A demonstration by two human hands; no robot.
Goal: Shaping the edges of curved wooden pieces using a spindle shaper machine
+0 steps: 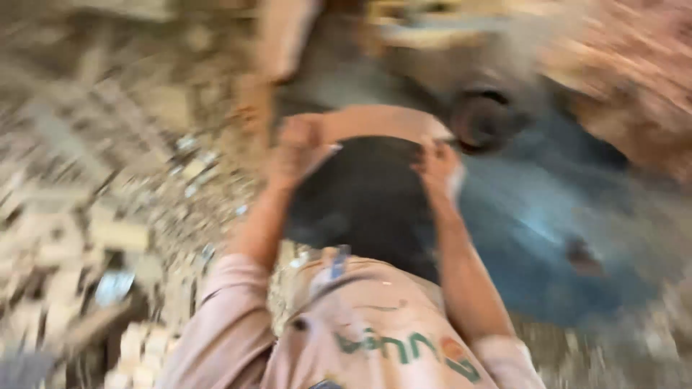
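The view is heavily blurred. Both my arms reach forward from my pink shirt. My left hand (297,148) and my right hand (436,169) each grip one side of a dark round basin (364,198), held between them in front of my body. A pale tan curved band (382,122), which looks like the basin's far rim, runs from one hand to the other. What lies inside the basin cannot be made out.
Broken rubble and pale stone pieces (108,230) cover the ground on the left. A blue surface (548,223) spreads to the right, with a dark round opening (479,121) above it. Reddish-brown material (641,86) fills the upper right corner.
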